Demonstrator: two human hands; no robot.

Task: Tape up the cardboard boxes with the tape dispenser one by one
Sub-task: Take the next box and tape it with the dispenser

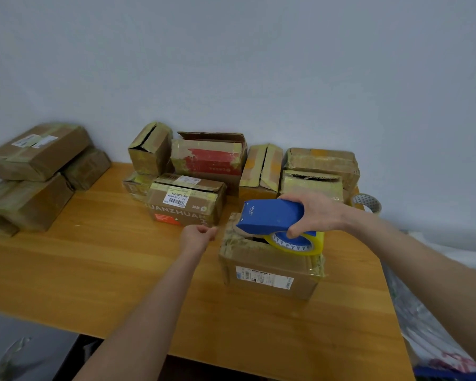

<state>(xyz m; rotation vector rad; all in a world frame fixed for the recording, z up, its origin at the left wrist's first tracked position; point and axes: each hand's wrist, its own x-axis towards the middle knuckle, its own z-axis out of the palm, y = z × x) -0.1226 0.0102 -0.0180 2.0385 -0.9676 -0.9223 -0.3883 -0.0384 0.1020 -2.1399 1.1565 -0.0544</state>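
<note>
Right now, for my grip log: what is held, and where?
The right hand grips the tape dispenser by its handle; the left hand, I cannot tell.

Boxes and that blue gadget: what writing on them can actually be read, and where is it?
"UANZHUAN": big white letters on the middle brown box, start cut off.
"deli", seemingly: tiny white print on the blue tape dispenser.
Unreadable, too small or blurred: white labels on that box, the front box and the top left box; marks on the red box.
</note>
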